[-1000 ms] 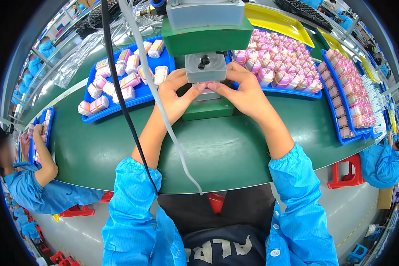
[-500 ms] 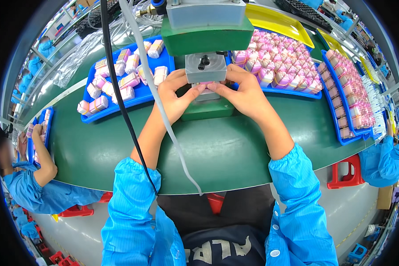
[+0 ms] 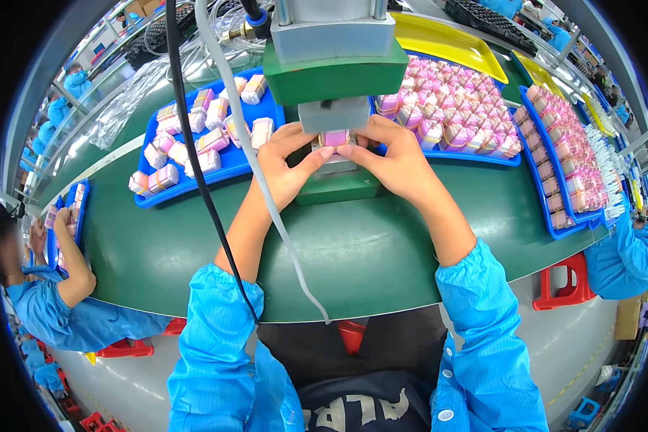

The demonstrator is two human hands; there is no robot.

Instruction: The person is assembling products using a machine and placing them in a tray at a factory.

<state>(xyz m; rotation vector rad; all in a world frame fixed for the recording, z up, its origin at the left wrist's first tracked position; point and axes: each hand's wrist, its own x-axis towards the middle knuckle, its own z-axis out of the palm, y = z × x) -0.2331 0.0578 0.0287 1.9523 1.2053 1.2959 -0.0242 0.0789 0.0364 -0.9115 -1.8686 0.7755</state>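
Fingers (image 3: pixel 312 160) (some tips hidden) hold a pink block (image 3: pixel 335 138) beneath a press (image 3: pixel 336 72).

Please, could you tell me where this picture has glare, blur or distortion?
Head view throughout: soft glare on the green tabletop; metal press block looks blurred, while the left hand and right hand look fairly sharp; tabletop's near edge bows; corners are black.

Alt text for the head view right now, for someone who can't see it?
The left hand and right hand hold a pink block at a press on a green table. A blue tray of scattered blocks lies left; a more tightly packed tray lies right.
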